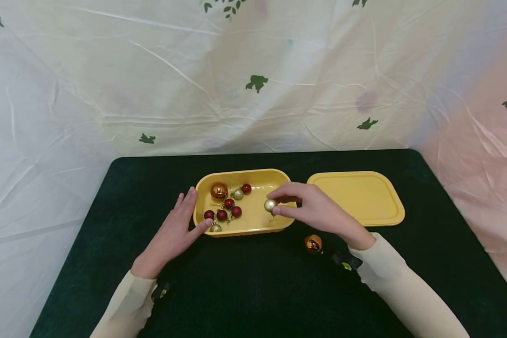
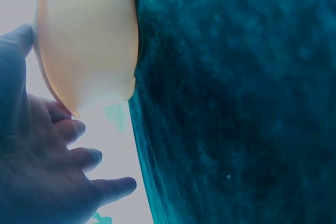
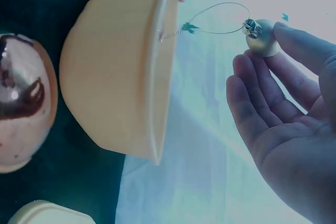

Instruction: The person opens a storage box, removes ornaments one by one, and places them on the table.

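Note:
In the head view my right hand (image 1: 314, 206) pinches a small pale gold Christmas bauble (image 1: 270, 205) between thumb and fingers, over the right part of a yellow plastic box (image 1: 253, 228). Its thread loop hangs loose, seen also in the right wrist view beside the bauble (image 3: 264, 40). My left hand (image 1: 173, 234) rests against the box's left end, thumb at the near rim and fingers extended; the left wrist view shows fingertips at the rim of the box (image 2: 89, 40). Inside lie several small red baubles (image 1: 236, 211), two glittery gold ones (image 1: 237, 194) and a larger copper bauble (image 1: 218, 191).
A yellow lid (image 1: 359, 199) lies flat to the right of the box, partly behind my right hand. Another copper bauble (image 1: 313, 243) sits on the dark green tablecloth (image 1: 245, 286), below my right wrist. A pale leaf-patterned curtain (image 1: 253, 112) hangs behind the table.

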Available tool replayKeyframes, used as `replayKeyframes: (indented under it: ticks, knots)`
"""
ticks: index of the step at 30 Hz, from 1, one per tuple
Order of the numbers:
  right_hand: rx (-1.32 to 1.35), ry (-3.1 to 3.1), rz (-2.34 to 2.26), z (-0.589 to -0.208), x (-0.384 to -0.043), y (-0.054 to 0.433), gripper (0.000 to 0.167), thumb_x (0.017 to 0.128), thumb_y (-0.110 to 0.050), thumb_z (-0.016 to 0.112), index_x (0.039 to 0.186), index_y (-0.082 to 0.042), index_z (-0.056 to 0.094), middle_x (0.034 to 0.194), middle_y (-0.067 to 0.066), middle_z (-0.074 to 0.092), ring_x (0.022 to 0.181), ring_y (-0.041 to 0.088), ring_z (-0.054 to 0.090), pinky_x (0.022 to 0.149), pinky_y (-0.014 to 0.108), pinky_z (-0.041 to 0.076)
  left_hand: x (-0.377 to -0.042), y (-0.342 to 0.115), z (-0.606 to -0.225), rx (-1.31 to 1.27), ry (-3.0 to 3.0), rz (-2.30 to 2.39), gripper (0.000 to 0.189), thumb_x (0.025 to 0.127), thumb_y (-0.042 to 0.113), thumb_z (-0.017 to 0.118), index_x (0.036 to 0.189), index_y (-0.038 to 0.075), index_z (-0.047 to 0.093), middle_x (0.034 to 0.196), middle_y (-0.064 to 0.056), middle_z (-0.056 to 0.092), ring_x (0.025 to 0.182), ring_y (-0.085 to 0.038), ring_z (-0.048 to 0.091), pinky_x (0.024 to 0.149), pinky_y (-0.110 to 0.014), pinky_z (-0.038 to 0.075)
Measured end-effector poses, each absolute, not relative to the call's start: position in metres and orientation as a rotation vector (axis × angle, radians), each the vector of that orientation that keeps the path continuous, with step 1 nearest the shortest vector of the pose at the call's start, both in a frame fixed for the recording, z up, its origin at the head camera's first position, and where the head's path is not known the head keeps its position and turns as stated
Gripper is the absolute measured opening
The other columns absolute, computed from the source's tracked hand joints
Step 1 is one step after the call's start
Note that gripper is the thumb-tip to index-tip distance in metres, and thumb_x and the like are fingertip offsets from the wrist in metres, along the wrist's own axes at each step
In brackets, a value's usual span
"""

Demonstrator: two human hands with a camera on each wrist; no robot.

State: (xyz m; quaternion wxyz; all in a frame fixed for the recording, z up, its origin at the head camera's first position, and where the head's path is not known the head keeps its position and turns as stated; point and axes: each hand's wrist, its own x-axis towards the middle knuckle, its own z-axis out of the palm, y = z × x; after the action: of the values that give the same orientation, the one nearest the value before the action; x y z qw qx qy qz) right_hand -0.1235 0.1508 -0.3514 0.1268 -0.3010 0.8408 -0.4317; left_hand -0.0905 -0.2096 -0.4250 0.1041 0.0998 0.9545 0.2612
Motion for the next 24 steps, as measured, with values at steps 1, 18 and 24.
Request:
replayKeyframes:
  ticks: [1,18,24]
  knots:
    - [-0.877,2.45,-1.266,-0.35,-0.122,0.152,0.03,0.098,-0.028,0.073,0.126,-0.019,0.071,0.118,-0.01,0.071,0.106,0.009,0.066,0.092,0.048,0.056,-0.09,-0.21,-0.425,0.296,2.814,0.771,0.098,0.1,0.069,0.049,0.167,0.02,-0.004,0.174,-0.008,-0.003,0.159,-0.038,-0.002,0.123,-0.066,0.012]
    - [-0.774,2.513,-1.381,-0.343,-0.1,0.182,0.029,0.1,-0.024,0.072,0.129,-0.023,0.07,0.117,-0.009,0.069,0.105,0.011,0.065,0.095,0.033,0.056,-0.091,-0.211,-0.426,0.3,2.813,0.787,0.096,0.101,0.064,0.051,0.167,0.021,-0.005,0.174,-0.008,-0.004,0.159,-0.038,-0.002,0.123,-0.066,0.012]
    - [-0.717,2.514,-1.442,-0.344,-0.091,0.193,0.03,0.101,-0.021,0.071,0.13,-0.022,0.07,0.118,-0.007,0.069,0.109,0.011,0.065,0.101,0.03,0.055,-0.092,-0.209,-0.426,0.294,2.812,0.787,0.097,0.101,0.064,0.051,0.167,0.021,-0.005,0.174,-0.008,-0.005,0.158,-0.038,-0.002,0.123,-0.066,0.012]
